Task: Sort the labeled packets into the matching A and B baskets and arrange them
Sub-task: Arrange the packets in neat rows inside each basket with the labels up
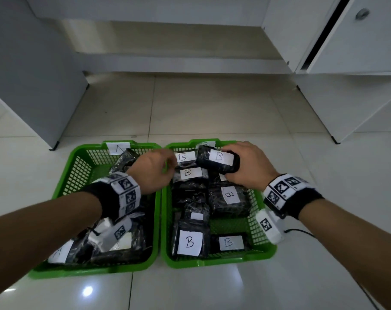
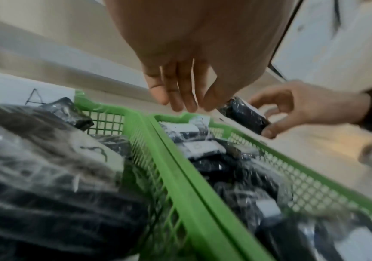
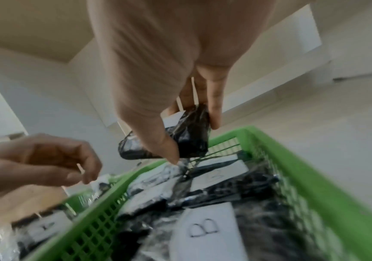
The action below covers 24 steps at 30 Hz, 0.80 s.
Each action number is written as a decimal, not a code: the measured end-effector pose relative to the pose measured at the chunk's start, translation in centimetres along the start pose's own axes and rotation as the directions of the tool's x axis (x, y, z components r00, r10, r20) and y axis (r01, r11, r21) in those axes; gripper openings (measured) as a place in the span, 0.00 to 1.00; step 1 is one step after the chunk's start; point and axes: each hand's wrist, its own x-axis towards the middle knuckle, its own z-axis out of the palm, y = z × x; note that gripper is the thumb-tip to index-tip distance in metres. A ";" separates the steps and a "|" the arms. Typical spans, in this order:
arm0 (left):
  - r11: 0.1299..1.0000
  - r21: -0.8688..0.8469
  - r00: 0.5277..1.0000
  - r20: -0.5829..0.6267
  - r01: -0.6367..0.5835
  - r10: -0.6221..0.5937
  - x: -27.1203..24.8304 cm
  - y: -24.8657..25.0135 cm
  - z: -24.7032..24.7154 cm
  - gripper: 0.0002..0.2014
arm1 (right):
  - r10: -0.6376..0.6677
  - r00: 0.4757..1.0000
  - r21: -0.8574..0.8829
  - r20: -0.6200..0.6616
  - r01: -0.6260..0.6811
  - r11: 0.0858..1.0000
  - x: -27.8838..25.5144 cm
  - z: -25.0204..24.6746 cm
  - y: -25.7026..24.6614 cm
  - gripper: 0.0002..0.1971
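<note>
Right now the right hand (image 1: 246,166) is wrapped around a black packet (image 1: 216,161) with a white "B" label, thumb on the near side and fingers over the far side. The packet is held label-up above the far end of the B basket (image 1: 262,253), probably so the letter stays readable while picking a slot. In the right wrist view the same packet (image 3: 187,139) hangs clear of the packets below, not yet set down.

The left hand (image 1: 155,170) holds nothing, fingers loosely relaxed, and hovers over the seam between the two baskets. My guess is that it's waiting to nudge or take the next item.

The A basket (image 1: 78,168) sits on the left with an "A" tag (image 1: 119,148) on its far wall. The two baskets touch side by side on the tiled floor (image 1: 212,108), which keeps sorting moves short.

The B basket holds several B-labelled packets lying flat, labels up, roughly in rows; a bare patch of mesh shows near its right middle. The A basket's packets are partly hidden under the left arm; one "A" label (image 1: 58,253) is visible at the near corner.

Judgement: sorting is mostly done and this looks like the arranging phase. The held packet probably goes down flat in the far row or the bare patch.

Risk: the wrap looks slick, so stacked packets could slide.
</note>
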 end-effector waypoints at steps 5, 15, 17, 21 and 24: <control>0.965 0.175 0.924 0.362 -0.194 0.119 -0.8 1.6 4.8 0.12 | 0.059 0.998 0.040 0.008 -0.059 0.997 -0.9 1.6 1.1 0.37; 0.987 0.159 0.751 0.653 -0.013 -0.095 0.2 3.0 6.5 0.27 | 0.064 0.996 0.169 -0.062 -0.053 0.984 -2.2 4.2 2.4 0.37; 0.994 0.057 0.736 0.668 0.094 -0.108 0.0 2.6 5.8 0.26 | 0.078 0.993 0.225 -0.085 -0.057 0.973 -2.1 4.2 2.4 0.37; 0.967 -0.156 0.805 0.588 0.201 -0.072 -1.1 1.6 4.6 0.18 | 0.071 0.990 0.279 -0.118 -0.036 0.960 -1.9 4.2 1.9 0.36; 0.931 -0.292 0.871 0.488 0.220 -0.053 -1.6 0.6 3.1 0.16 | 0.045 0.993 0.289 -0.111 -0.011 0.957 -1.6 4.4 1.3 0.36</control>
